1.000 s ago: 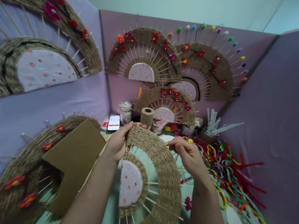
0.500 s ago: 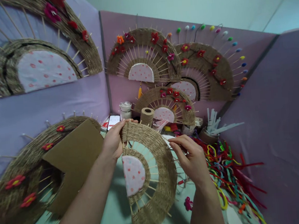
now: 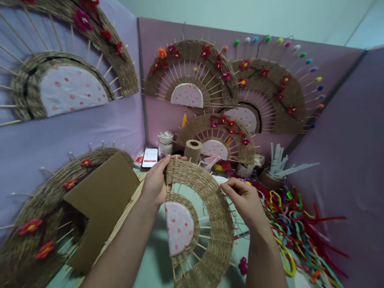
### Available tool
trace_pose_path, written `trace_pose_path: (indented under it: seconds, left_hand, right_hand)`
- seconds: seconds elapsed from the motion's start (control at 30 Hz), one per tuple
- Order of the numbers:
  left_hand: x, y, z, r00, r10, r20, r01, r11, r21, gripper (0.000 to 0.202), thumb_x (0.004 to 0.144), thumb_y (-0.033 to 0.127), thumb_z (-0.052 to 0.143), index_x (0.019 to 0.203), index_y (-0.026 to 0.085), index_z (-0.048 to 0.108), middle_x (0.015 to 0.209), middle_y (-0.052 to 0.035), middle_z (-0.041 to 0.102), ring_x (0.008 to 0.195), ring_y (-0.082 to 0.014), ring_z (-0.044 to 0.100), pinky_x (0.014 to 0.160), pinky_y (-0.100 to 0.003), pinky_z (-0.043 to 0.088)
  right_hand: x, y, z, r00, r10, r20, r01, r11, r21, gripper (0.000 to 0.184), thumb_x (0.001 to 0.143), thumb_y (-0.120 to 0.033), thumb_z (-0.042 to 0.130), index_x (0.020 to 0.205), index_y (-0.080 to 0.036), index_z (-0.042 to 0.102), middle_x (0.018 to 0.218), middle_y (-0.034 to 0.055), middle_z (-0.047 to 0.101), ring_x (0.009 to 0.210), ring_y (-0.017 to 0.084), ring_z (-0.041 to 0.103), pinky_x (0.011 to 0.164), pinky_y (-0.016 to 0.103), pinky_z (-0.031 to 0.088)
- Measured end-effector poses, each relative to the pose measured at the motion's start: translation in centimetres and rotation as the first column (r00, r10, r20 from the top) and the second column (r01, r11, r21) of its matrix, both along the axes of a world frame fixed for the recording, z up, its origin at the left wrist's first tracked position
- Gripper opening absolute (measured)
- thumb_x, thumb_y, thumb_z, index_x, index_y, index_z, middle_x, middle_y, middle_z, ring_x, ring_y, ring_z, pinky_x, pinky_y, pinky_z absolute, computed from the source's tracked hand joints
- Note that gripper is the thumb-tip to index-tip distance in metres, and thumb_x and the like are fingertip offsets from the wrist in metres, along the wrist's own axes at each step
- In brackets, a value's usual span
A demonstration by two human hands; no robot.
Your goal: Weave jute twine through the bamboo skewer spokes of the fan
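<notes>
My left hand [image 3: 157, 183] grips the upper end of a half-round woven fan [image 3: 217, 204], thumb in front and fingers behind. The fan is tan twine wound over thin wooden sticks, with a white, red-dotted half-disc [image 3: 179, 228] at its centre. It is held with its straight side to the left, above the pale green table. At the fan's upper right rim, my right hand [image 3: 245, 197] is closed in a pinch. Whatever lies between thumb and forefinger is too small to make out, and the other fingers are curled.
Loose coloured pipe cleaners [image 3: 296, 229] heap at right, by a pot of white strips [image 3: 277, 165]. A twine roll [image 3: 193, 150], lidded jar [image 3: 165, 142] and phone [image 3: 150, 157] stand behind. Cut cardboard [image 3: 106, 205] leans on a flowered fan [image 3: 41, 224] at left. Larger fans hang on the panels.
The view has shifted slightly, so everything sits a little farther right and lower. My left hand keeps its hold on the fan; my right hand stays pinched near the rim.
</notes>
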State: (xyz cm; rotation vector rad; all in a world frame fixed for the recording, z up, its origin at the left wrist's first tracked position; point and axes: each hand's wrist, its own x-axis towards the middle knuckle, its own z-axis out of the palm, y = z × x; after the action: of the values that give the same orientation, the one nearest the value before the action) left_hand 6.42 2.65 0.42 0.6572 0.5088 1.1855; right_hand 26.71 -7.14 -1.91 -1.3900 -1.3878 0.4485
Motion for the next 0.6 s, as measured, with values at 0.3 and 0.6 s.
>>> trace_pose_path:
  seconds: [0.3,0.6]
  left_hand:
    - [0.9,-1.0,-0.2,0.999,-0.032,0.034,0.032,0.999,0.005,0.019,0.082,0.025,0.058,0.084,0.010,0.070,0.085,-0.0109,0.074,0.082,-0.0216,0.069,0.078,-0.032,0.053]
    - [1.0,-1.4,-0.3,0.998,-0.022,0.055,0.019,0.998,0.052,0.022,0.077,0.031,0.065,0.083,0.011,0.070,0.083,-0.0102,0.074,0.080,-0.0214,0.068,0.076,-0.030,0.051]
  right_hand:
    - [1.0,0.2,-1.7,0.931,0.102,-0.352,-0.159,0.978,-0.138,0.025,0.074,-0.041,0.070,0.070,-0.018,0.059,0.063,-0.0024,0.049,0.058,0.011,0.040,0.053,0.022,0.033]
    - [0.5,-0.1,-1.6,0.900,-0.002,-0.436,-0.096,0.975,-0.202,0.031,0.069,-0.046,0.072,0.065,-0.017,0.062,0.057,-0.0031,0.051,0.052,0.011,0.041,0.049,0.022,0.031]
